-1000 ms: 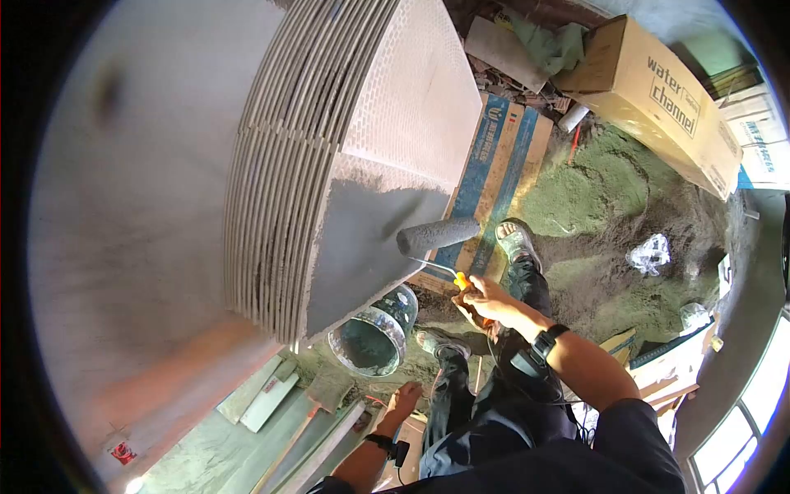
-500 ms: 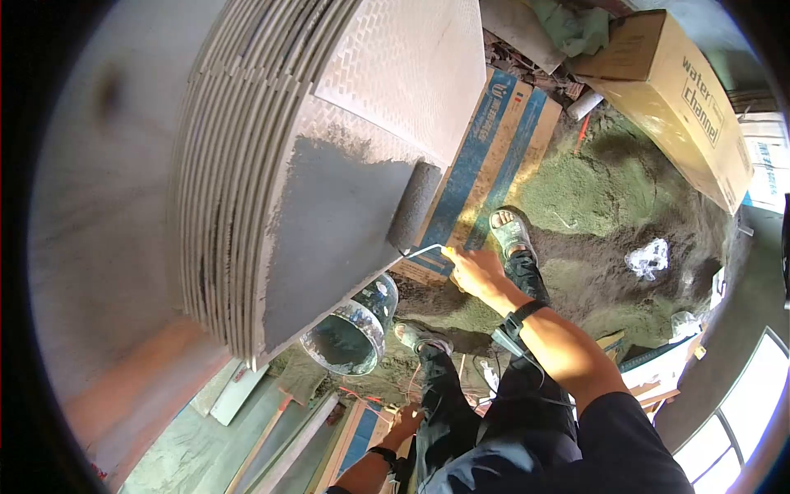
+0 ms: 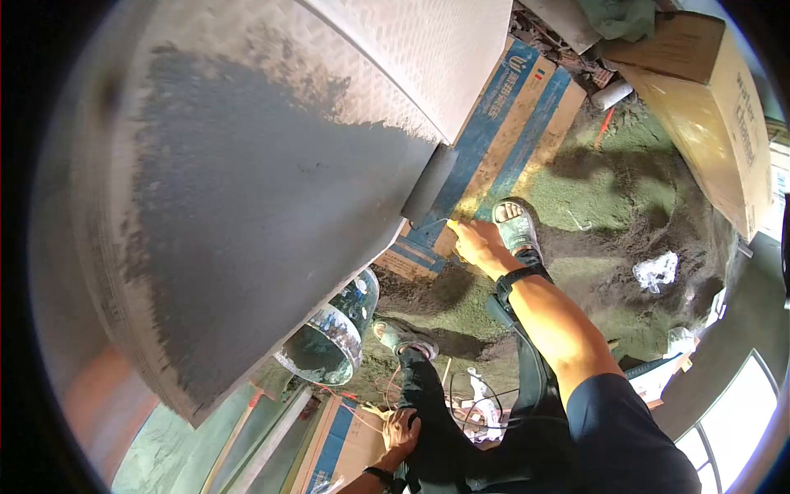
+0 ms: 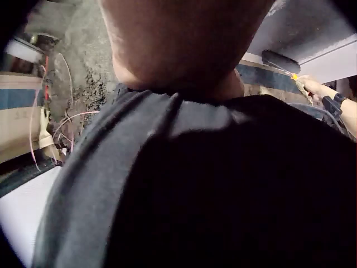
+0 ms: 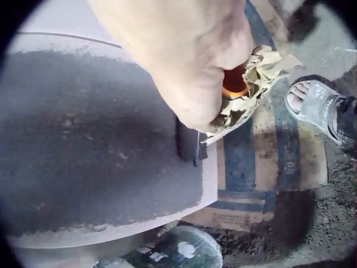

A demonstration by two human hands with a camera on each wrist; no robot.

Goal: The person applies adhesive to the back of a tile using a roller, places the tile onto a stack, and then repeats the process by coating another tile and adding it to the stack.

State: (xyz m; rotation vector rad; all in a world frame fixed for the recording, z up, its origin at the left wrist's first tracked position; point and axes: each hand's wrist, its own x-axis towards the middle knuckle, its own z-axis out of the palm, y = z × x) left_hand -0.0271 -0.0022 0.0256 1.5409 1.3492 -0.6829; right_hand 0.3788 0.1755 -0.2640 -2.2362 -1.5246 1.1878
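My right hand point(image 3: 481, 245) grips a paint roller point(image 3: 429, 183) by its handle. In the right wrist view, crumpled brown paper point(image 5: 262, 72) surrounds the orange handle end point(image 5: 235, 85). The dark, wet roller sleeve lies along the near right edge of the top tile point(image 3: 387, 33) of a stack. Dark grey coating point(image 3: 271, 198) covers the near part of that tile's ribbed back; the far part is pale. My left hand point(image 3: 401, 432) rests on my trouser leg point(image 3: 436, 403), holding nothing. The left wrist view shows mostly dark cloth and part of that hand.
Below the tile's edge stands a stained bucket point(image 3: 322, 346). A flattened blue-striped carton point(image 3: 514, 123) lies on the floor beside the stack. My sandalled foot point(image 3: 514, 222) is by it. A large cardboard box point(image 3: 699, 107) stands on the right, near sandy ground and crumpled plastic point(image 3: 656, 272).
The roller has come down from across the tile's corner to lie along its right edge. The coated tile looms larger in view. My left hand has moved onto my leg.
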